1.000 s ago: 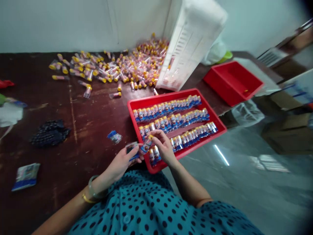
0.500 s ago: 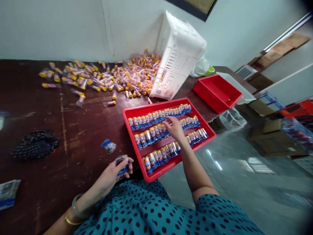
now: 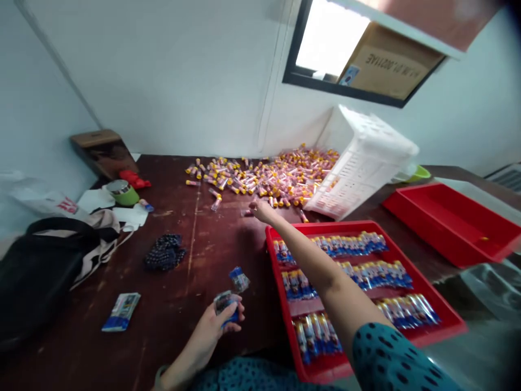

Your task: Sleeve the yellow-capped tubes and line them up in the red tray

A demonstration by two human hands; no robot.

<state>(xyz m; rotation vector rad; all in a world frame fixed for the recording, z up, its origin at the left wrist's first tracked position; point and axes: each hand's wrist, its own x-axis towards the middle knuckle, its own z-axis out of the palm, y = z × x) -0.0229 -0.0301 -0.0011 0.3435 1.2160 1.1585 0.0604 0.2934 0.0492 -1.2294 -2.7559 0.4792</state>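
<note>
My left hand (image 3: 228, 314) is closed around a small stack of blue printed packets (image 3: 225, 305), low in front of me. A few more blue packets (image 3: 239, 278) lie on the table just beyond it. My right hand (image 3: 261, 210) reaches across the tray to a single yellow-capped tube (image 3: 246, 212), its fingers bent at the tube's end. Behind it spreads a heap of yellow-capped pink tubes (image 3: 280, 176). The red tray (image 3: 287, 331) holds three rows of wrapped tubes (image 3: 313, 334), partly hidden under my right arm.
A white basket (image 3: 358, 168) leans over the heap's right side. An open red bin (image 3: 451, 222) stands at the right. Leftward are dark patterned cloth (image 3: 165, 252), a packet stack (image 3: 121, 312), a green-and-white roll (image 3: 123, 193) and a black bag (image 3: 44, 277).
My right hand has left the tray's rows and moved left and away to the loose tube. The view has turned left, bringing in the bag and window. My left hand still holds the packets.
</note>
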